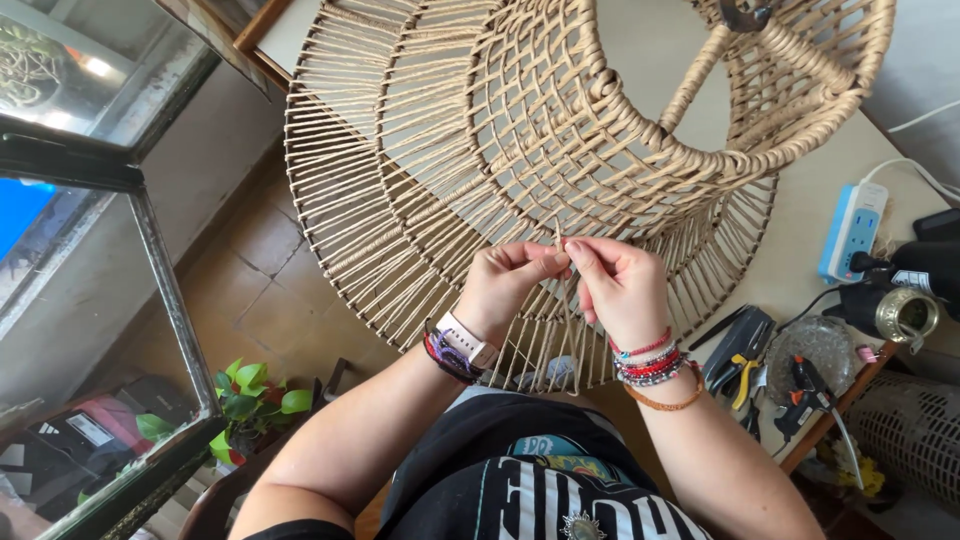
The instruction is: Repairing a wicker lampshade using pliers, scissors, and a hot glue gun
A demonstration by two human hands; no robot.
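A large tan woven-cord lampshade frame [440,150] lies tilted across the table edge, its spokes fanning towards me. My left hand [508,280] and my right hand [622,285] meet in front of its lower rim. Both pinch the same thin tan cord strand [559,238], which sticks up between my thumbs and fingertips. A watch and bracelets sit on my left wrist, and beaded bracelets on my right.
A white table [800,250] at the right holds a blue-and-white power strip [853,230], pliers [740,365], a glue gun [805,395], a glass dish [825,345] and a dark tool [900,290]. A glass cabinet [110,250] stands left, with a green plant [250,400] on the tiled floor.
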